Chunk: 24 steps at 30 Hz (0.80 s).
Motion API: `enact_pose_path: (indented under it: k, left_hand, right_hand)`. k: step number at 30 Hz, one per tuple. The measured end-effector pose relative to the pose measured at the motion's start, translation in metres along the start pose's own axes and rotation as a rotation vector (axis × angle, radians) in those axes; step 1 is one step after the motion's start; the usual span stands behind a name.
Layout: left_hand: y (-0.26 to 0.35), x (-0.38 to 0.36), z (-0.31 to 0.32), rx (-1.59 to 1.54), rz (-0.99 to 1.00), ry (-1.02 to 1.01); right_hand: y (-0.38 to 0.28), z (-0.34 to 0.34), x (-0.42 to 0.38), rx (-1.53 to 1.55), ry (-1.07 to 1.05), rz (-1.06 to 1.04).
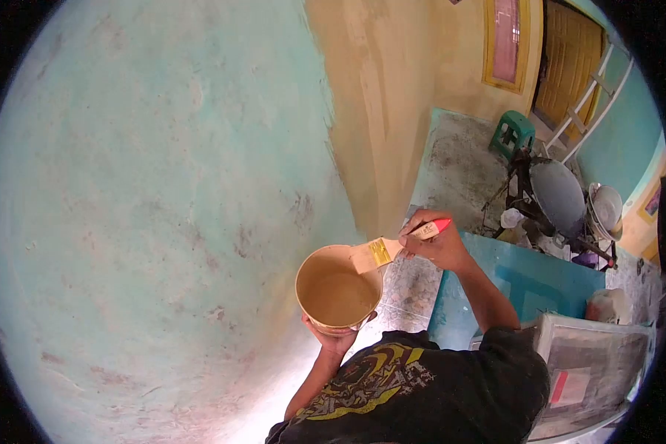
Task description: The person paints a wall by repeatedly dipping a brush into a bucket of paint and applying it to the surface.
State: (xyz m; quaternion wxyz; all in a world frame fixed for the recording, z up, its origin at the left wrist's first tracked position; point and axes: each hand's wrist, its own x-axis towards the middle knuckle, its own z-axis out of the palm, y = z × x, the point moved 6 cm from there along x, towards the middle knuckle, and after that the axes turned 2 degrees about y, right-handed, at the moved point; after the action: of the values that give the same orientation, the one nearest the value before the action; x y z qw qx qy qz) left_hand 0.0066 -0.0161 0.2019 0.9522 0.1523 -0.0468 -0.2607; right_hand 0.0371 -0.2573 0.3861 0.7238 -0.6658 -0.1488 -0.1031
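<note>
My left hand (334,339) holds a round bucket (303,296) from below, with its fingers largely hidden under it. Beige paint (338,297) lies inside the bucket. Above the bucket's right rim, my right hand (433,238) grips a wide paintbrush (378,253) by its red-tipped handle. The paint-coated bristles reach over the rim into the bucket's opening. To the left stands a pale green wall (163,185) with dark stains. Beige paint covers the wall's part farther right (362,111), with an uneven edge between the two colours.
A teal board (518,281) lies right of my right arm. Beyond it are a large round pan (559,196), a green stool (513,133) and a white ladder (588,103). A framed screen (592,370) stands at the lower right. A yellow door (567,63) is at the back.
</note>
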Motion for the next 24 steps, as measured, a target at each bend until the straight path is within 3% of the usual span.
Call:
enact_pose_path:
  k: [5, 8, 11, 14, 17, 20, 24]
  left_hand:
    - [-0.004, 0.002, 0.003, -0.003, -0.038, -0.03]
    - [-0.002, 0.006, -0.005, -0.018, -0.009, 0.005]
    - [-0.001, 0.003, -0.002, -0.053, 0.029, 0.069]
    - [-0.001, 0.001, 0.009, -0.069, 0.01, 0.045]
    - [0.002, 0.001, 0.01, -0.015, 0.022, 0.037]
    - [0.001, -0.001, 0.008, -0.002, 0.035, 0.029]
    - [-0.007, -0.005, 0.018, -0.017, -0.026, -0.011]
  right_hand:
    - [0.008, 0.006, -0.006, 0.119, 0.036, 0.016]
    - [0.009, 0.005, -0.007, 0.0, 0.062, -0.026]
    - [0.021, -0.003, -0.005, 0.151, 0.111, 0.055]
    - [0.016, -0.001, 0.001, 0.058, 0.138, 0.042]
    - [0.018, -0.006, 0.02, 0.111, 0.25, 0.055]
    - [0.01, -0.015, 0.066, 0.296, 0.46, 0.003]
    - [-0.056, -0.017, 0.153, 0.536, 0.476, -0.262]
